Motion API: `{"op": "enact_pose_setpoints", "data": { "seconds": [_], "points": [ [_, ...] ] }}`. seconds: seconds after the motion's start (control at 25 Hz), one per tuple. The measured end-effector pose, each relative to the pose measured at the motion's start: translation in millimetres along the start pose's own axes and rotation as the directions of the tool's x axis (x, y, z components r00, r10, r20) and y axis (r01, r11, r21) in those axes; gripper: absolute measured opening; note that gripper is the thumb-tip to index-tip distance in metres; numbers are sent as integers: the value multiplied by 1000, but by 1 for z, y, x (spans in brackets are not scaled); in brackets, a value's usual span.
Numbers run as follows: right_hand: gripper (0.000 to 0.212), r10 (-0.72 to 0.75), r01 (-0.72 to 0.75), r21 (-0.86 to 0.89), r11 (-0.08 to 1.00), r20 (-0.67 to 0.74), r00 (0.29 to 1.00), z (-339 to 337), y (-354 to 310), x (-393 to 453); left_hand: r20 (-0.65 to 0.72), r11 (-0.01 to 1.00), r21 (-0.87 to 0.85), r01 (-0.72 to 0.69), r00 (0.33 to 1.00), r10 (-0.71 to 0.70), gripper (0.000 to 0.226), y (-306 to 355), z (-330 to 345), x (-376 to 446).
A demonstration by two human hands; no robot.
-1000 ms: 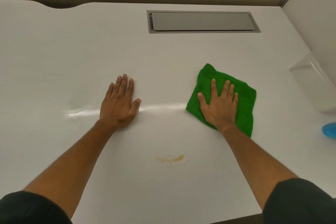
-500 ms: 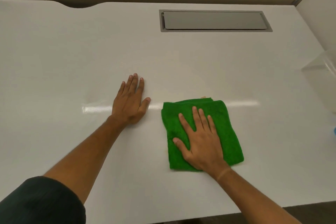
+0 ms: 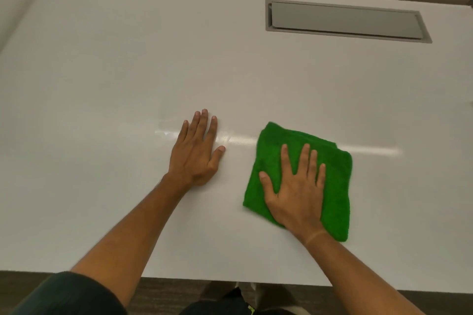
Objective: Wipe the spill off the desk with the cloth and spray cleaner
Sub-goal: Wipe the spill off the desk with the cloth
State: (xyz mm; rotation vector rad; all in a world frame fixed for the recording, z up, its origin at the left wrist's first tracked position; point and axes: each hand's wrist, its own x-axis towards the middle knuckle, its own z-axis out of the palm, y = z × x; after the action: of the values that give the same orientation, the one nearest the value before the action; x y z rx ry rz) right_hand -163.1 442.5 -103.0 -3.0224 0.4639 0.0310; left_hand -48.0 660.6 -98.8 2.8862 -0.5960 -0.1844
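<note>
On a white desk [image 3: 102, 84], seen from above, a folded green cloth [image 3: 335, 186] lies flat, right of centre and near the front edge. It is roughly square, slightly longer front to back, turned a little so one corner points toward the back left. No writing or label shows on it. The right hand [image 3: 297, 194] presses flat on the cloth, fingers straight and spread, gripping nothing. The left hand [image 3: 195, 156] rests flat on the bare desk just left of the cloth, apart from it, fingers straight and close together. A grey rectangular hatch [image 3: 345, 20] is set into the desk at the back right.
</note>
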Motion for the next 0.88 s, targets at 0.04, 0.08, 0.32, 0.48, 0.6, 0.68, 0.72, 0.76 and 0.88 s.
{"op": "enact_pose_setpoints", "data": {
  "seconds": [0.04, 0.08, 0.32, 0.48, 0.6, 0.68, 0.72, 0.76, 0.88],
  "points": [
    [80, 79, -79, 12, 997, -4, 997, -1, -8, 9, -4, 1000, -4, 2, 1000, -2, 75, -1, 0, -3],
    [80, 120, -120, 26, 992, 3, 993, -3, -18, 18, -8, 1000, -5, 4, 1000, -4, 75, -2, 1, -6],
    [77, -303, 303, -20, 953, 14, 953, 2, -22, 23, -10, 1000, -11, 9, 1000, -9, 75, -7, 0, -12],
    [77, 25, -25, 4, 1000, -25, 999, 2, -29, 36, -10, 1000, -10, 15, 1000, -15, 76, -7, 1, -11],
    [78, 2, -2, 16, 1000, 14, 1000, -3, -55, 63, -18, 1000, -16, 14, 1000, -14, 77, -8, 2, -10],
    [78, -215, 215, -18, 977, -2, 977, 0, -57, 64, -16, 1000, -12, 19, 1000, -19, 77, -11, 0, -11],
    [78, -305, 304, -28, 952, -6, 952, 1, -54, 62, -18, 1000, -11, 27, 999, -27, 78, -15, -1, -11],
    [78, -354, 354, -33, 935, -6, 935, 3, -50, 60, -22, 999, -8, 36, 999, -37, 78, -19, -4, -11],
    [78, -201, 200, -18, 980, -36, 979, 6, -55, 65, -42, 997, 1, 73, 996, -73, 78, -37, -12, -13]
  ]
}}
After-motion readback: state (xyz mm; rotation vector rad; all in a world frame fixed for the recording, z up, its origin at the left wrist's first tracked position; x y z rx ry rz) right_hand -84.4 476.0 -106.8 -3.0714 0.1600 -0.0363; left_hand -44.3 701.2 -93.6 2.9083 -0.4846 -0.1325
